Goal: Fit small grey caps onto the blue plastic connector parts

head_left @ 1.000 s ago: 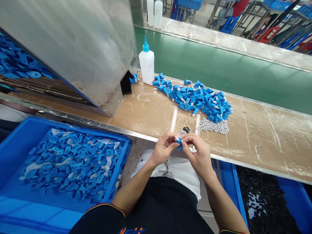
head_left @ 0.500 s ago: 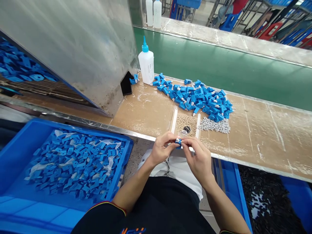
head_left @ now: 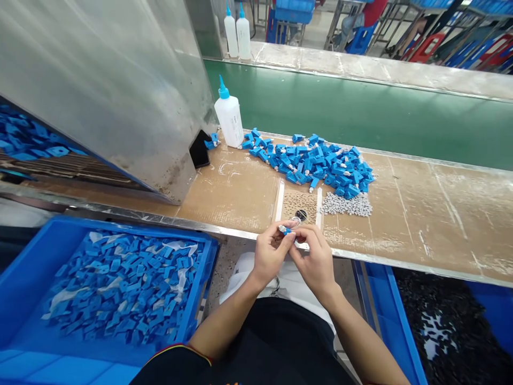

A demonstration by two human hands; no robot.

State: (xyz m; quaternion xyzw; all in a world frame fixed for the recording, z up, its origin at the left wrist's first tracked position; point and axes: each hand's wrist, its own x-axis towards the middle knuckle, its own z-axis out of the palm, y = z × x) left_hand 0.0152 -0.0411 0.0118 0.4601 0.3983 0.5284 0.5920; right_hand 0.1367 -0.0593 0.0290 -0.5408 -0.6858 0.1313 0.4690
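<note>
Between my fingertips, close to the bench's front edge, is a small blue plastic part [head_left: 285,230] with a white piece at its left end. My left hand [head_left: 269,253] pinches it between thumb and fingers. My right hand [head_left: 315,259] is closed on the part's right side, where the fingers hide much of it. Just beyond my hands lie a black round item [head_left: 300,215] and a clear ring-shaped item [head_left: 295,220]. They rest by a taped patch [head_left: 296,200] scattered with tiny brownish pieces.
A heap of blue parts [head_left: 320,163] and a pile of small grey pieces [head_left: 347,205] lie on the bench. Behind stands a white squeeze bottle [head_left: 230,117] beside the green belt [head_left: 340,112]. Blue bins [head_left: 200,299] flank me, and a metal chute [head_left: 132,96] rises at left.
The blue part has turned between my fingers, its white piece now pointing left. Both hands have stayed together at the bench edge. The whole view has shifted slightly.
</note>
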